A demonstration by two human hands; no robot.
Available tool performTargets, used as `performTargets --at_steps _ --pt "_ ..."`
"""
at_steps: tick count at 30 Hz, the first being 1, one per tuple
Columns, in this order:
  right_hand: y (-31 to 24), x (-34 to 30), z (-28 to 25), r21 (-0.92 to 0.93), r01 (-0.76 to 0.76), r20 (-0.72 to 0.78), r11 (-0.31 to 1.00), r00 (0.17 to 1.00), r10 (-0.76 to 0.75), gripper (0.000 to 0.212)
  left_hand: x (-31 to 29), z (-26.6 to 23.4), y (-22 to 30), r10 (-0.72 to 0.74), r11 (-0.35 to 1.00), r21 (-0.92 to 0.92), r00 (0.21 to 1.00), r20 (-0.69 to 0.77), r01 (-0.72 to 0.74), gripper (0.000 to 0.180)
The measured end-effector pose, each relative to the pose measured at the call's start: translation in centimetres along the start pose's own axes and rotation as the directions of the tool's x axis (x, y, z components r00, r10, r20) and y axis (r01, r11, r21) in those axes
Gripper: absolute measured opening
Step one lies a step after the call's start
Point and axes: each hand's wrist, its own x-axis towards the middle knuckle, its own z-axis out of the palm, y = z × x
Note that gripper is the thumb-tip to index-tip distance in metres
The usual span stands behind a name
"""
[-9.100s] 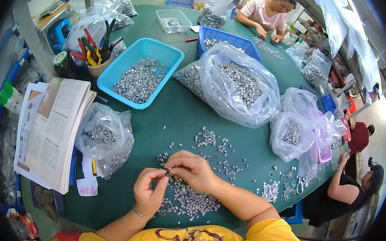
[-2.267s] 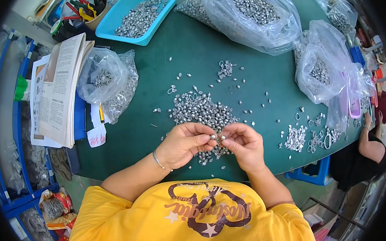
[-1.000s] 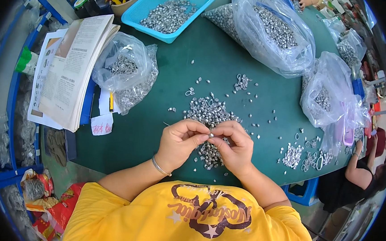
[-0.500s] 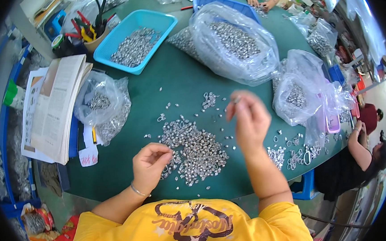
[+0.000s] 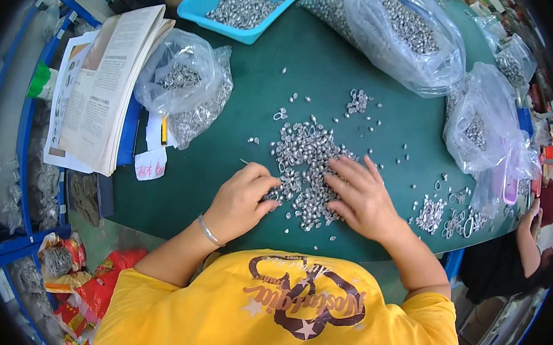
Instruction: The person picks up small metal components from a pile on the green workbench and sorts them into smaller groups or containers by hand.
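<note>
Left hand: the left hand [image 5: 243, 197] reaches in from lower left, its back turned up, a bracelet [image 5: 210, 231] at the wrist.
Left grip: thumb and curled fingers narrowly apart at the pile's edge; cannot tell whether they pinch a piece.
Pile: the pile [image 5: 304, 158] of silvery pieces lies on the table [image 5: 176, 208], between the hands.
Long axis: runs away from the person, leaning slightly left; single pieces point every way.
Right hand: the right hand [image 5: 364, 195] lies palm down, fingers pointing up-left.
Right grip: spread wide, fingertips at the pile's right edge.
</note>
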Motion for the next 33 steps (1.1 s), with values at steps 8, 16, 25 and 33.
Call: performTargets --at_steps 8,16,25,33 --pt "-2.2 -0.1 2.6 0.179 0.051 -0.216 0.982 0.976 -0.011 0.023 0.9 1.4 0.5 0.118 0.993 -0.001 0.993 0.019 -0.118 0.016" --pt "-3.3 2.1 4.3 0.180 0.060 -0.037 0.982 0.998 -0.054 0.030 0.3 0.6 -0.2 0.069 0.997 0.035 0.996 -0.055 -0.067 0.016" --pt "-3.4 0.7 3.7 0.544 -0.137 -0.122 0.828 0.963 0.239 0.016 0.6 1.0 1.1 0.055 0.985 -0.163 0.998 -0.007 -0.056 0.016" --pt "-3.6 0.0 3.4 0.599 -0.100 -0.219 0.794 0.934 0.282 0.018 1.4 1.8 2.5 -0.077 0.858 -0.496 0.988 0.136 0.135 0.011"
